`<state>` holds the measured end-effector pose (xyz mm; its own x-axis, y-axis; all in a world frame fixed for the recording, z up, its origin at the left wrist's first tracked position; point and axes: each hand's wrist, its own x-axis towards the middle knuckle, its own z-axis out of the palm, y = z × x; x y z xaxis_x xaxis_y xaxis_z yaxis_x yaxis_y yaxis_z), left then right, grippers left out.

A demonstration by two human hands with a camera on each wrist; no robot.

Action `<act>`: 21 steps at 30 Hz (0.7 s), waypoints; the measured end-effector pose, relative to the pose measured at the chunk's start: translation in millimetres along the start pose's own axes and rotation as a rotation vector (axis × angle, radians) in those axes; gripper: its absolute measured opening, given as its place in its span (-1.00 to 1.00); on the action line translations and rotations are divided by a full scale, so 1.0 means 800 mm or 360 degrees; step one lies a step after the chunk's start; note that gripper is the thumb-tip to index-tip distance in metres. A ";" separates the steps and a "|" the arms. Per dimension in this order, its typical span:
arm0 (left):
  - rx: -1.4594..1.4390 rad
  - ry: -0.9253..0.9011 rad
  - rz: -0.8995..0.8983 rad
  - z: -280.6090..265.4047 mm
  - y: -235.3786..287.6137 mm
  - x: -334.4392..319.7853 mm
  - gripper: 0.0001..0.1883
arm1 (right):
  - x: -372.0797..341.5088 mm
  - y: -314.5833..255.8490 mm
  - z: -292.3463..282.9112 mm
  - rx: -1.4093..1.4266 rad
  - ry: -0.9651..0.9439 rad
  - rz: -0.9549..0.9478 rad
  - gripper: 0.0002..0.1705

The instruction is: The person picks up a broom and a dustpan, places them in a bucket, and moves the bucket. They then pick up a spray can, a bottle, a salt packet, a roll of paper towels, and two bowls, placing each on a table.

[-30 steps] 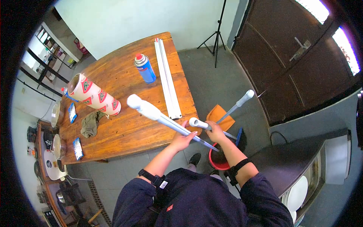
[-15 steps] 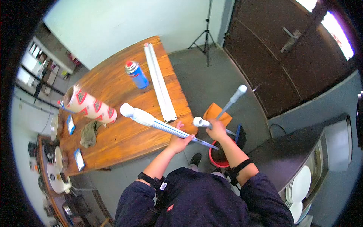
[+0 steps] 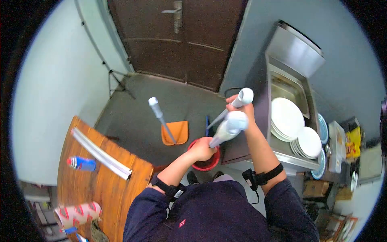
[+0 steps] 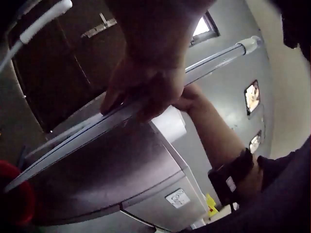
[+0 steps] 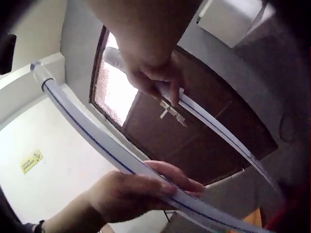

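My left hand [image 3: 202, 150] grips a long white pole [image 5: 97, 141] with blue stripes, its thumb lying along the shaft in the right wrist view. The pole's pale capped end [image 3: 236, 121] points up toward the head camera, and its lower end runs down to a red bucket [image 3: 218, 159]. My right hand [image 3: 245, 108] holds a second striped pole [image 5: 218, 127] just below its white rounded end [image 3: 246, 96]. Low down, this shaft leads toward a blue-edged broom head [image 3: 207, 124]. Between the two hands the poles stand apart, tilted, nearly side by side.
An orange dustpan [image 3: 181, 131] with an upright grey handle [image 3: 156, 109] stands on the floor. To the right, white plates [image 3: 287, 119] are stacked by a sink [image 3: 288, 86]. The wooden table [image 3: 133, 193] at lower left carries a blue spray can [image 3: 82, 164] and white rails [image 3: 100, 153].
The head view has swung right: the table slid to the lower left, and the sink and plates came into view. My right hand has moved forward with its pole; both hands keep their grips.
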<state>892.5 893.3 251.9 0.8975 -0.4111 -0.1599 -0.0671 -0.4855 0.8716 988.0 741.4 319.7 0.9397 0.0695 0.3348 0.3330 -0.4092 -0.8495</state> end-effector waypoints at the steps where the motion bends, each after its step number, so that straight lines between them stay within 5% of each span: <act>1: 0.0007 -0.0120 -0.0014 0.008 0.024 0.010 -0.86 | 0.006 -0.001 -0.019 0.0110 0.0018 0.0179 -0.82; 6: 0.0132 -0.0350 -0.0018 0.079 0.054 0.069 -0.75 | 0.022 0.020 -0.096 0.0424 -0.0075 0.0527 -0.81; 12: 0.0318 -0.0430 -0.0049 0.141 0.060 0.108 -0.67 | 0.019 0.066 -0.120 0.0610 -0.0114 0.0564 -0.83; 16: 0.0351 -0.0398 -0.0118 0.151 0.057 0.117 -0.64 | 0.008 0.080 -0.131 0.0085 -0.0266 0.0504 -0.80; 21: 0.0277 -0.0507 -0.0054 0.137 0.039 0.124 -0.60 | -0.003 0.074 -0.147 -0.0196 -0.0061 0.0267 -0.75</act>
<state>931.7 752.4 212.4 0.7212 -0.5992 -0.3477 -0.1377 -0.6158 0.7757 996.7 610.0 316.6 0.9842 0.0245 0.1752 0.1618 -0.5258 -0.8351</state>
